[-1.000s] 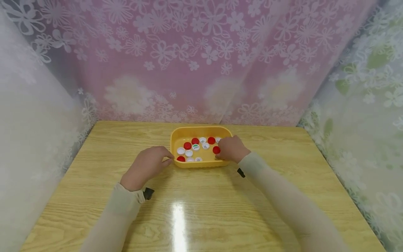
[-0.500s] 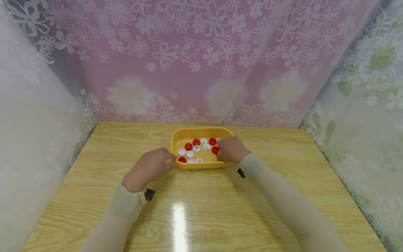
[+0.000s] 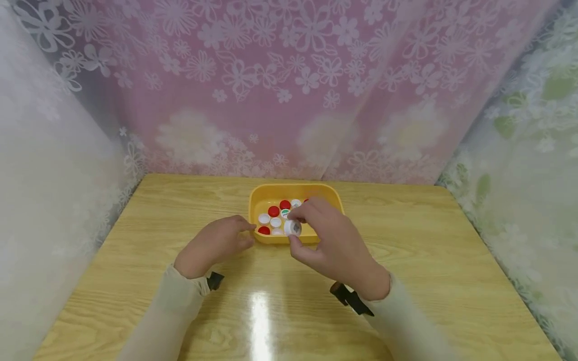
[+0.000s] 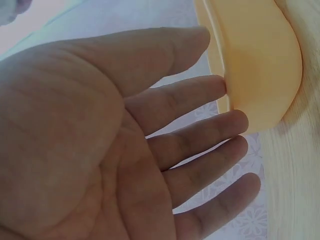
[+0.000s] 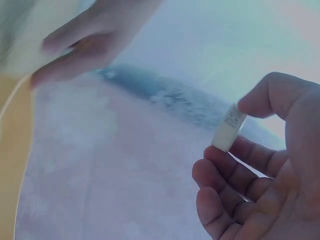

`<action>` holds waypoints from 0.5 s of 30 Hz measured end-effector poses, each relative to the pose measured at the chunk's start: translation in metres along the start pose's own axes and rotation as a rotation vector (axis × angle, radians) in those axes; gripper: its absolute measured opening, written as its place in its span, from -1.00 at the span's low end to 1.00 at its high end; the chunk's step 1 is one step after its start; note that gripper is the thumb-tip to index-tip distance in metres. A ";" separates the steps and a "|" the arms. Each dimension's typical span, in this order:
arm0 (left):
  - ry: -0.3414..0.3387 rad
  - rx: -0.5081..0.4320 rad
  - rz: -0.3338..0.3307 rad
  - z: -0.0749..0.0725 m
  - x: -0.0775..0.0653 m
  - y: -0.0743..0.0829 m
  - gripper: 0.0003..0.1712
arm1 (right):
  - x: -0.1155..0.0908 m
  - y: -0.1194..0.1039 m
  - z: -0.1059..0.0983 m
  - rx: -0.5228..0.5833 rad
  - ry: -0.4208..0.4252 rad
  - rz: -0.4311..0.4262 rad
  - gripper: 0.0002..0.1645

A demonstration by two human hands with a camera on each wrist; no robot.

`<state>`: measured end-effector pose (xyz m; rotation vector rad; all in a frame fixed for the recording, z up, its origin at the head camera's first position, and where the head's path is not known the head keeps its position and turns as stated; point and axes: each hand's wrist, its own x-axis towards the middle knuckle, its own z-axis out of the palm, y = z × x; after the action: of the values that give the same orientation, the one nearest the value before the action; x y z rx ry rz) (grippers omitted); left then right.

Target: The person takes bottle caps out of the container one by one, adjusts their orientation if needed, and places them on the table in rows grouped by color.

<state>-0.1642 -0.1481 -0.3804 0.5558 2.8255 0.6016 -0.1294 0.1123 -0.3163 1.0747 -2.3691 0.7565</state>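
Observation:
My right hand pinches a white bottle cap between thumb and fingers, above the front of a yellow tray. Small print shows on the side of the cap in the right wrist view. My left hand has its fingers extended at the tray's front left corner. In the left wrist view, fingertips of the left hand meet the tray's rim. Inside the tray lie several caps, among them a red cap and a white cap. My right hand hides the tray's right part.
The tray stands near the back of a wooden table. A pink flowered curtain hangs behind the table's back edge. Pale curtains hang at the left and right.
My right hand has come out of the tray's right side toward me and leftward, and a white cap now shows in its pinch. The left hand has stayed almost still at the corner.

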 end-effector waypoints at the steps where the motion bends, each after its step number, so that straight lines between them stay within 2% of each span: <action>1: -0.005 -0.006 0.003 0.000 0.000 0.000 -0.56 | -0.003 -0.004 -0.001 0.020 0.020 0.003 -0.67; 4: -0.007 -0.012 0.017 0.001 -0.001 0.000 -0.57 | -0.008 -0.011 0.002 0.072 0.049 -0.004 -0.61; 8: -0.021 -0.017 0.020 0.003 -0.003 -0.002 -0.55 | -0.007 -0.014 0.014 0.087 0.029 -0.050 -0.67; 11: -0.029 -0.014 0.025 0.004 -0.003 -0.003 -0.54 | -0.008 -0.016 0.023 0.057 -0.001 -0.073 -0.64; 15: -0.007 -0.011 0.049 0.003 -0.001 -0.003 -0.55 | -0.008 -0.017 0.036 0.003 -0.075 -0.100 -0.63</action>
<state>-0.1635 -0.1504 -0.3843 0.6259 2.8078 0.6226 -0.1173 0.0844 -0.3434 1.2334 -2.3563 0.6951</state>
